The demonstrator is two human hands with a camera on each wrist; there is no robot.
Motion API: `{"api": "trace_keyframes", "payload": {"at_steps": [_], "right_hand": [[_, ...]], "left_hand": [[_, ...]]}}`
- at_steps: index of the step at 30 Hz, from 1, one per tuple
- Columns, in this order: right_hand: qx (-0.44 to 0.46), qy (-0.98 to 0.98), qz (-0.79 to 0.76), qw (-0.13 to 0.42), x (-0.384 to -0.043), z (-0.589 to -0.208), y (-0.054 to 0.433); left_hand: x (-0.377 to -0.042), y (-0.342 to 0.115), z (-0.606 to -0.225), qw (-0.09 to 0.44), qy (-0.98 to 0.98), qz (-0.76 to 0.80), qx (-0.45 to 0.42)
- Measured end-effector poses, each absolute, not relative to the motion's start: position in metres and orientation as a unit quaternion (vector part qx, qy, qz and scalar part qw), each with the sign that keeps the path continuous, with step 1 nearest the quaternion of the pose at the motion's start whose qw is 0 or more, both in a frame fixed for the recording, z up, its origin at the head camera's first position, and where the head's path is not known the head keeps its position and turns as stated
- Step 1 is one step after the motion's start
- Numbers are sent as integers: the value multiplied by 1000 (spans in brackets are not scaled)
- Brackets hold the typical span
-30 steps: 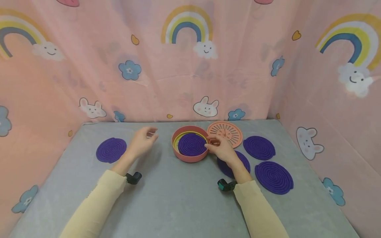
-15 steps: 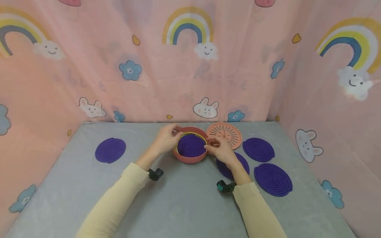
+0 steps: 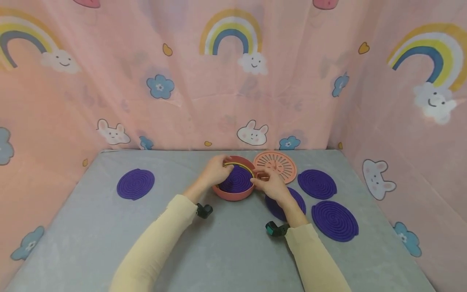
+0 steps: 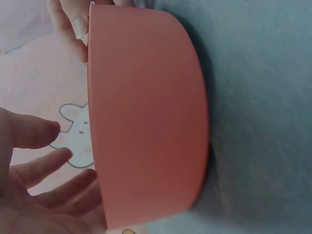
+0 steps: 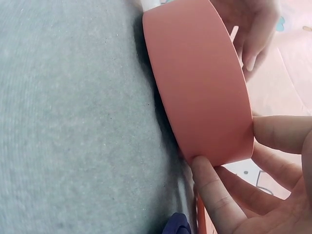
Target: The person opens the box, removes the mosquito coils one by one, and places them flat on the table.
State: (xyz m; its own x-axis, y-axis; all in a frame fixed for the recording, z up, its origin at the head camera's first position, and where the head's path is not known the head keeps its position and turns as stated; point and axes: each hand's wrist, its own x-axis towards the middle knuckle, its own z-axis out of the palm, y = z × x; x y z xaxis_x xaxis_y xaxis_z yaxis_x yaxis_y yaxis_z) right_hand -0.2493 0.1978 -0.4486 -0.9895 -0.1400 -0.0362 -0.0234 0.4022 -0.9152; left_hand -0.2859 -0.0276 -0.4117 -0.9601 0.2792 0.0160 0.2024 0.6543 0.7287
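Note:
A round coral-pink mosquito coil box (image 3: 233,196) stands near the table's back, with a purple mosquito coil (image 3: 236,179) and a yellow rim inside it. My left hand (image 3: 216,170) reaches over the box's left rim. In the left wrist view its thumb and fingers are spread apart, with its fingertips partly behind the rim. My right hand (image 3: 270,184) holds the box's right side; in the right wrist view its thumb is at the rim and a finger (image 5: 212,185) rests against the lower wall.
The slotted coral lid (image 3: 275,164) lies behind my right hand. Purple coils lie on the grey table (image 3: 233,243): one at the left (image 3: 136,184), several at the right (image 3: 335,221), one partly under my right wrist. A pink printed curtain (image 3: 219,101) hangs behind.
My left hand has moved right, from beside the box to over its left rim. My right hand has stayed at the right rim.

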Motion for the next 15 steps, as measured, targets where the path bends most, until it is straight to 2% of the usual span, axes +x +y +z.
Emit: {"api": "trace_keyframes", "payload": {"at_steps": [15], "right_hand": [[-58, 837, -542, 50, -249, -449, 198]], "left_hand": [[-284, -16, -413, 100, 924, 356, 96]]}}
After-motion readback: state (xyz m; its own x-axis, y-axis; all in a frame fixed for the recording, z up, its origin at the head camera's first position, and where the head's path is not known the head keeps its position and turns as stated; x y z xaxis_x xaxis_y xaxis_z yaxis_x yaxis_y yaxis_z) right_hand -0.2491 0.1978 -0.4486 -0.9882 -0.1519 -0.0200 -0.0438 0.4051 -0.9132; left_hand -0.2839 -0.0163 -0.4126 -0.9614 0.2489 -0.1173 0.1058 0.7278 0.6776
